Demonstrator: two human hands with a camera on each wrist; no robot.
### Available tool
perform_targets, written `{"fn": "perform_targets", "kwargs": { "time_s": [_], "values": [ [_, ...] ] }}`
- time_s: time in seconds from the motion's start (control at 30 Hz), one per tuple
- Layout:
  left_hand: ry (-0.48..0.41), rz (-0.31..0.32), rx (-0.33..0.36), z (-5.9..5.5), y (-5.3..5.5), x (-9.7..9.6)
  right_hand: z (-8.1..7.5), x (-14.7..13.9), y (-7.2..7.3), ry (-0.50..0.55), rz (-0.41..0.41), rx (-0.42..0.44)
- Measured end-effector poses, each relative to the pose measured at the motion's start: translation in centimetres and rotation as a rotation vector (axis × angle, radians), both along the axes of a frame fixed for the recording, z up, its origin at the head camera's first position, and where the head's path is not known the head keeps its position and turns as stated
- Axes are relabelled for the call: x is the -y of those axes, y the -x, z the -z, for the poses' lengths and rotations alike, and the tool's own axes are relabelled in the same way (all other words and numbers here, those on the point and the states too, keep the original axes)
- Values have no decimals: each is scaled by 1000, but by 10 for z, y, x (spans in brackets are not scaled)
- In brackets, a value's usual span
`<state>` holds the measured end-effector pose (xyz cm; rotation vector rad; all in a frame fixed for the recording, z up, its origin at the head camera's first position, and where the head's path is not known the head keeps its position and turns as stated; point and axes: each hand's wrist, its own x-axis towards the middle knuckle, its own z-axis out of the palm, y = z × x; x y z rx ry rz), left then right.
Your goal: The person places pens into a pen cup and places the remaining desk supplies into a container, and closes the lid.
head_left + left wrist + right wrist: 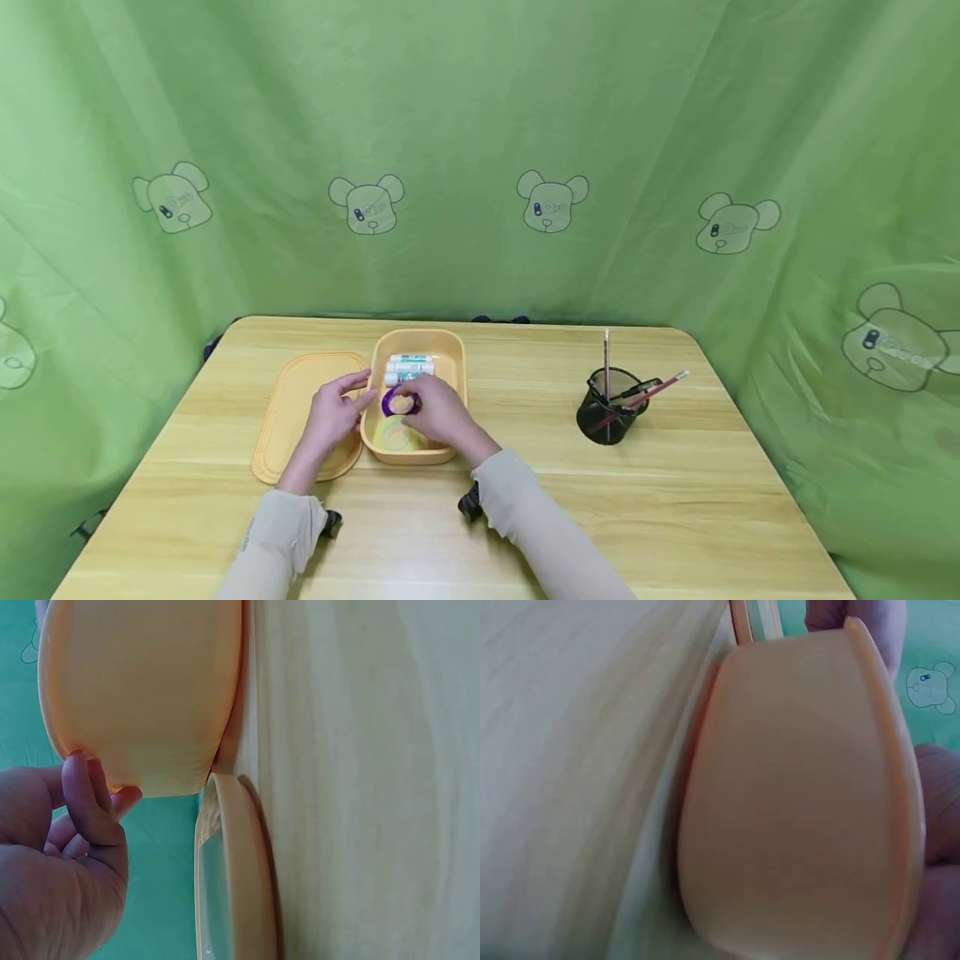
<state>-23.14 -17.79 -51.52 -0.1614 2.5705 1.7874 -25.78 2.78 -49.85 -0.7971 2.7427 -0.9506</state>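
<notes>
An orange plastic box [456, 350] stands on the table. My left hand [335, 410] is at its left side and grips the rim; in the left wrist view the fingertips [79, 776] press the outer wall by a corner. My right hand [442, 412] reaches down into the box, and its fingers pinch a purple tape roll [387, 403]. Nearer me in the box lies a yellow tape roll [392, 435]. White glue sticks [409, 367] with blue-green labels lie side by side toward the far end. In the right wrist view the box wall hides most of the right hand.
The box's orange lid [296, 408] lies flat on the table, left of the box and partly under my left arm. To the right stands a black mesh pen holder [606, 421] with pencils and a black pen leaning out. A green curtain [465, 275] hangs behind the table.
</notes>
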Motion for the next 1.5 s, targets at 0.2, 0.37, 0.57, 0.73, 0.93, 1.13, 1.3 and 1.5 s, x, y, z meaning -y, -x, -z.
{"fn": "perform_targets", "kwargs": {
  "time_s": [0.2, 0.37, 0.57, 0.73, 0.93, 1.13, 1.3, 1.5],
  "values": [
    [20, -6, 0, -1, -1, 2, -7, -18, 5, 134, 146, -79],
    [18, -7, 3, -1, -1, 1, -7, -41, 11, 213, 315, -141],
    [3, -7, 9, 0, -1, 0, 11, -62, 18, 253, 430, -35],
    [-7, -1, 1, 2, -1, 0, 25, -69, 24, 409, 409, 160],
    [24, -10, -37, 3, -1, 0, 24, -67, 27, 429, 415, 179],
    [119, -44, -118, 2, -6, 16, 22, -65, 25, 454, 413, 207],
    [201, -72, -127, -3, -15, 44, 21, -64, 24, 457, 419, 224],
    [300, -118, -62, -5, -35, 83, 21, -65, 23, 465, 432, 244]
  ]
}}
